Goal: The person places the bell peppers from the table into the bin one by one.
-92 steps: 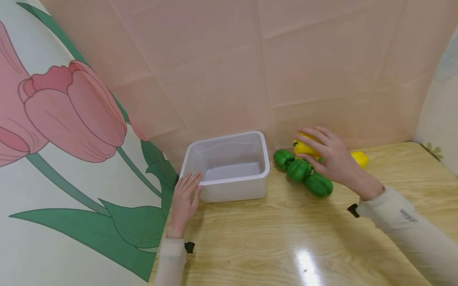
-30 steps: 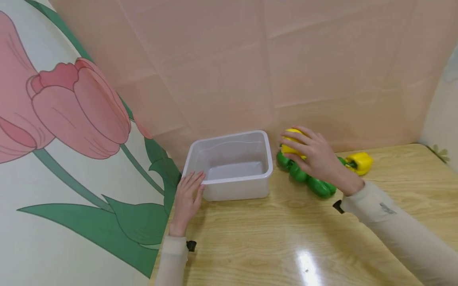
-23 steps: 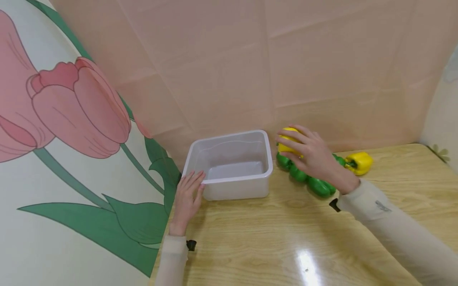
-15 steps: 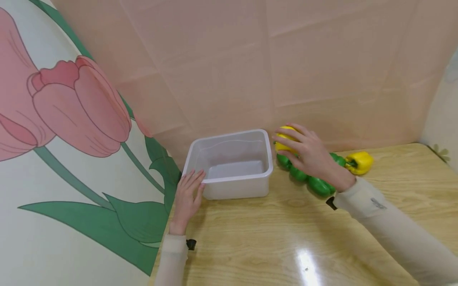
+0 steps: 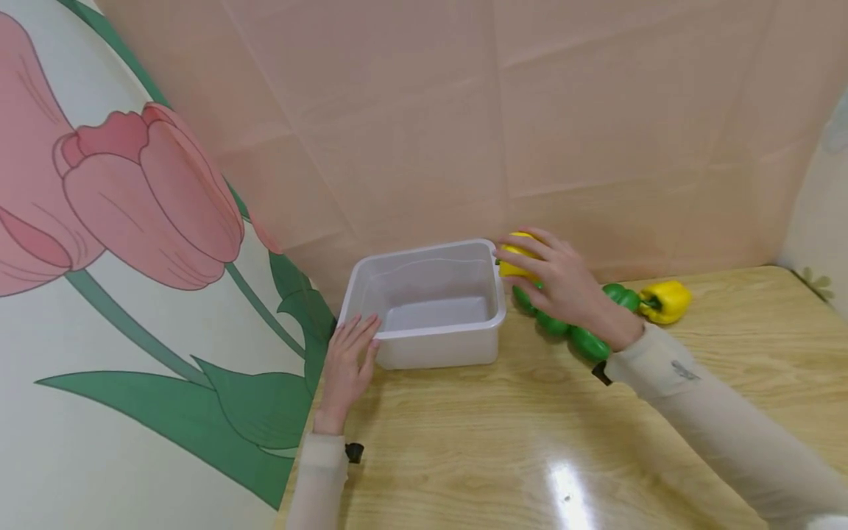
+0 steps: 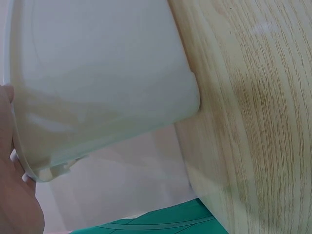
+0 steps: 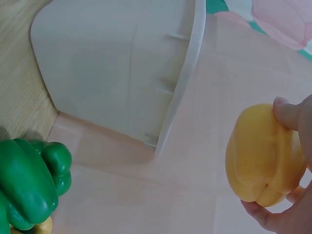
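Observation:
My right hand (image 5: 563,280) grips a yellow bell pepper (image 5: 515,259), lifted beside the right back corner of a light grey plastic bin (image 5: 437,347). In the right wrist view, the thumb and fingers clasp the yellow pepper (image 7: 263,153) from opposite sides, apart from the bin wall (image 7: 107,63). My left hand (image 5: 347,368) rests on the bin's front left corner, fingers laid fairly straight over the rim and thumb at the front wall. The left wrist view shows that hand (image 6: 17,195) touching the bin's rim. Nothing lies on the visible part of the bin's floor.
Several green bell peppers (image 5: 588,344) lie right of the bin, partly hidden under my right hand. Another yellow pepper (image 5: 665,302) lies farther right. A pinkish sheet (image 5: 411,147) stands behind the wooden table (image 5: 464,442), with a tulip-painted wall (image 5: 152,213) at left.
My right hand has picked up the yellow pepper from the pile and carried it left to the bin's right edge. My left hand has stayed on the bin's corner.

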`<state>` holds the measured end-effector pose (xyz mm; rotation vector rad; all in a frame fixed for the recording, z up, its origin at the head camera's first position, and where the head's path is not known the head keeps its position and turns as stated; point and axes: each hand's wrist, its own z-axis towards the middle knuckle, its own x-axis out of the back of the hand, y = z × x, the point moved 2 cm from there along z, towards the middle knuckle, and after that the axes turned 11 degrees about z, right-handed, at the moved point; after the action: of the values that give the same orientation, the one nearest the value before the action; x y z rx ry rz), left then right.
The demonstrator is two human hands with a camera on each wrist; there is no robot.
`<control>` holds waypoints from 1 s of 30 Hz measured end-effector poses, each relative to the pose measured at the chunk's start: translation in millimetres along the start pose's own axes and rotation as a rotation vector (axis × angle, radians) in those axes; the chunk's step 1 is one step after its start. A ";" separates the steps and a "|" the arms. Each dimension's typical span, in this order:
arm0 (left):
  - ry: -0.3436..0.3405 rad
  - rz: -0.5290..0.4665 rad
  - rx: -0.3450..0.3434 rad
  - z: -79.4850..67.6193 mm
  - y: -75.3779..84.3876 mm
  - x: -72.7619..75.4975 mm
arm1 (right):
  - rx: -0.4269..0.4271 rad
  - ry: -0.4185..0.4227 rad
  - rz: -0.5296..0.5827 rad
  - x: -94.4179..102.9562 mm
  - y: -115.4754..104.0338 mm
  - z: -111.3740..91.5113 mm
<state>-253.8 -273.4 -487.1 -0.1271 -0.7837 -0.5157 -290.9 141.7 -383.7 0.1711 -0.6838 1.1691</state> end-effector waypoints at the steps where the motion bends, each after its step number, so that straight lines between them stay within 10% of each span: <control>1: -0.005 -0.001 0.003 0.0 0.2 -0.1 | 0.003 0.002 -0.001 -0.4 -0.2 0.6; 30: -0.039 0.002 0.025 1.0 -2.2 -3.3 | -0.013 0.026 0.036 -15.7 -2.7 21.1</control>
<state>-257.5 -273.8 -488.9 -0.1150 -0.8282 -0.5030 -300.4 118.4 -375.6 0.1331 -0.6741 1.1988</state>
